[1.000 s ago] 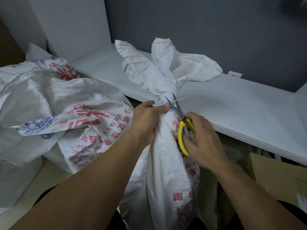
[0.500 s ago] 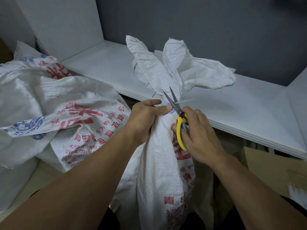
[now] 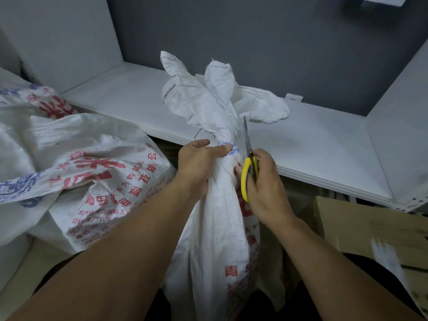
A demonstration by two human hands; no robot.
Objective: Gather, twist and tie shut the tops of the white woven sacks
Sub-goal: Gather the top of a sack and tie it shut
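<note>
A white woven sack [image 3: 217, 228] with red print stands upright in front of me. Its top is gathered into a narrow neck [image 3: 228, 144] with a band wound around it, and the loose top [image 3: 208, 98] flares above. My left hand [image 3: 199, 165] grips the sack just below the neck, thumb along the band. My right hand [image 3: 266, 186] holds yellow-handled scissors [image 3: 249, 163]; the blades are closed and point up beside the neck.
Several more white printed sacks [image 3: 76, 172] lie heaped at the left. A white shelf [image 3: 312, 144] runs behind the sack, with a grey wall and a socket [image 3: 293, 98] behind it. Cardboard boxes [image 3: 370, 230] sit at the lower right.
The scissor blades, open at the neck before, are now closed and upright. The thin strand that stuck out to the right of the neck is gone. The view shifted left.
</note>
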